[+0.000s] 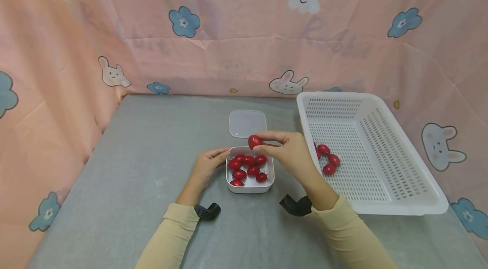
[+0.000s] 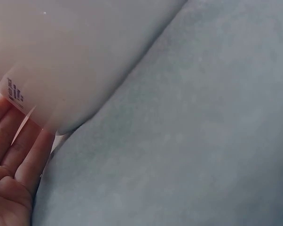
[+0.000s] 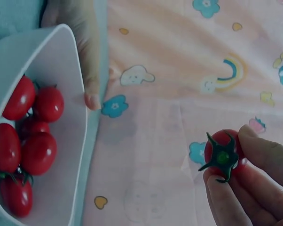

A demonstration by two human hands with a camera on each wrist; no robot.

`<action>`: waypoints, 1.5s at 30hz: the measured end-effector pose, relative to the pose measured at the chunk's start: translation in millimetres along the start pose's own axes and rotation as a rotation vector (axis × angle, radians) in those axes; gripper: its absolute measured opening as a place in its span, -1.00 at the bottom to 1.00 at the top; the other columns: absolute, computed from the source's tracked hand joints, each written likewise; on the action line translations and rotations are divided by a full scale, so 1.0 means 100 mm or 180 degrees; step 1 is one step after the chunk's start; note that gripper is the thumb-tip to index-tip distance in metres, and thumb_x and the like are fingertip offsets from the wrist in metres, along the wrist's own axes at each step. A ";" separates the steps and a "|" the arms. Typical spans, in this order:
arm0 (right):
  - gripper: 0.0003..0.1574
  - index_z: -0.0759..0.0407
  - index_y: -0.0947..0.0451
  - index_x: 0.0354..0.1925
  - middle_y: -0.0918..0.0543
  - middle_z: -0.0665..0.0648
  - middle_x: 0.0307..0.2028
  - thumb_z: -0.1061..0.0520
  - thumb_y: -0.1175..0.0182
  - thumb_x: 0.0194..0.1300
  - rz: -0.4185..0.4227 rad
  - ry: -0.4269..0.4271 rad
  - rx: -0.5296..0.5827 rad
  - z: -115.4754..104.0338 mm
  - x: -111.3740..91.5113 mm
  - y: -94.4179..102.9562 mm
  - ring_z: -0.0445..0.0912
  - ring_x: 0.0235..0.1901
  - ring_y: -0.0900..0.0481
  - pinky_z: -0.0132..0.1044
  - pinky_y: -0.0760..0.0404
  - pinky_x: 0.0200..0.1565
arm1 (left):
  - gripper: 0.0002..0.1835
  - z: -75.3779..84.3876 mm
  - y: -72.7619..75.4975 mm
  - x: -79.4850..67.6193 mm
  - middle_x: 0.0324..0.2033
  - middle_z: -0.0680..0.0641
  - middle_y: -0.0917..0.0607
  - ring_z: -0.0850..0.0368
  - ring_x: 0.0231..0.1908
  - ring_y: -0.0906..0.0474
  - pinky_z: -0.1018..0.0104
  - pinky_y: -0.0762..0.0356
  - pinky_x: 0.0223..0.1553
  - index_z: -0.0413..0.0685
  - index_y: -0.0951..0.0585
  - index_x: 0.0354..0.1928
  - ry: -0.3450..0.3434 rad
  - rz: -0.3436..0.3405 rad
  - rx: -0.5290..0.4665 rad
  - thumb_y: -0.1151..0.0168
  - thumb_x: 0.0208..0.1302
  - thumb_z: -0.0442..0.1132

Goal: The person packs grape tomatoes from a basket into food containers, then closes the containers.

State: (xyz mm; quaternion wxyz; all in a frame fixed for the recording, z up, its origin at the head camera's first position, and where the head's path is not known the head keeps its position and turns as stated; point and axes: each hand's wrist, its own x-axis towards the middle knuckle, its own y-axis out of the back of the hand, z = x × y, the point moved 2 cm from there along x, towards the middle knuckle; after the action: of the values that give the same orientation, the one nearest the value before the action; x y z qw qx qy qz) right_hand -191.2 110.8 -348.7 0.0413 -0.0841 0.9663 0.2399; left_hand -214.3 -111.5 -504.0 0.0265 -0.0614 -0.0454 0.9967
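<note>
A cherry tomato [image 1: 255,142] is pinched between the thumb and fingers of my right hand [image 1: 293,154], held above the far rim of a small white box. Its green calyx [image 3: 222,157] shows in the right wrist view. The white box [image 1: 249,190] holds several more cherry tomatoes [image 1: 249,160] and stands on the table. My left hand [image 1: 206,167] rests against the box's left side, fingers fairly straight and touching its outer wall. The left wrist view shows these fingers [image 2: 26,150] against the translucent wall.
On the right stands a large white perforated basket [image 1: 370,154], with several cherry tomatoes [image 1: 329,169] near its left wall. A translucent lid [image 1: 247,123] lies flat behind the box. The grey tabletop [image 1: 152,142] meets a pink patterned curtain [image 1: 236,57] at the back.
</note>
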 end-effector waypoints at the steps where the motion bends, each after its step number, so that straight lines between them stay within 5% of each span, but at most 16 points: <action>1: -0.52 0.06 -0.71 0.06 -0.72 0.15 0.08 -0.04 -0.45 0.17 0.0005 -0.0006 0.0004 0.01 -0.01 -0.02 0.09 0.20 -0.57 0.01 -0.62 0.14 | -0.66 0.00 0.00 0.00 0.04 -0.31 -0.70 0.32 -0.16 -0.66 0.42 -0.62 -0.03 -0.40 -0.64 0.06 -0.0002 0.0006 0.0003 -0.28 0.32 -0.31; 8: -0.56 0.08 -0.73 0.02 -0.75 0.15 0.02 0.03 -0.46 0.16 0.0039 -0.0002 0.0084 0.12 -0.01 -0.14 0.08 0.15 -0.60 -0.06 -0.65 0.11 | -0.65 0.00 0.00 -0.01 -0.04 -0.17 -0.76 0.33 -0.16 -0.66 0.40 -0.63 -0.03 -0.41 -0.64 0.06 -0.0036 0.0003 0.0015 -0.28 0.32 -0.30; 17: -0.61 0.13 -0.76 -0.05 -0.80 0.17 -0.13 0.10 -0.49 0.12 0.0071 -0.0042 0.0224 0.39 0.08 -0.32 -0.02 -0.14 -0.72 -0.40 -0.66 -0.15 | -0.65 0.00 0.00 -0.01 -0.05 -0.16 -0.77 0.35 -0.17 -0.67 0.42 -0.62 -0.04 -0.42 -0.64 0.05 -0.0044 0.0023 -0.0018 -0.27 0.33 -0.30; 28: -0.64 0.18 -0.78 -0.13 -0.79 0.20 -0.15 0.19 -0.53 0.02 0.0138 0.0026 0.0076 0.65 0.19 -0.53 0.05 -0.06 -0.67 -0.38 -0.60 -0.15 | -0.66 -0.01 0.00 0.00 -0.05 -0.13 -0.77 0.34 -0.15 -0.66 0.41 -0.62 -0.03 -0.37 -0.66 0.04 -0.0011 0.0056 0.0089 -0.29 0.32 -0.26; 45: -0.62 0.15 -0.77 -0.11 -0.78 0.18 -0.10 0.19 -0.53 0.02 0.0062 0.0271 -0.0703 0.62 0.17 -0.63 0.00 -0.07 -0.65 -0.11 -0.69 -0.07 | -0.66 0.01 0.00 -0.01 -0.09 -0.09 -0.79 0.38 -0.18 -0.68 0.43 -0.62 -0.04 -0.41 -0.64 0.05 -0.0020 0.0022 -0.0022 -0.26 0.33 -0.30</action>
State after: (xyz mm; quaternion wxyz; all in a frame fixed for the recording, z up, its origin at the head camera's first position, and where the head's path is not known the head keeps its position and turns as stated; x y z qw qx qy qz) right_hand -194.2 82.4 -433.8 -0.0116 -0.0890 0.9356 0.3414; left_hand -213.3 -111.3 -502.8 0.0227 -0.0586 -0.0487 0.9968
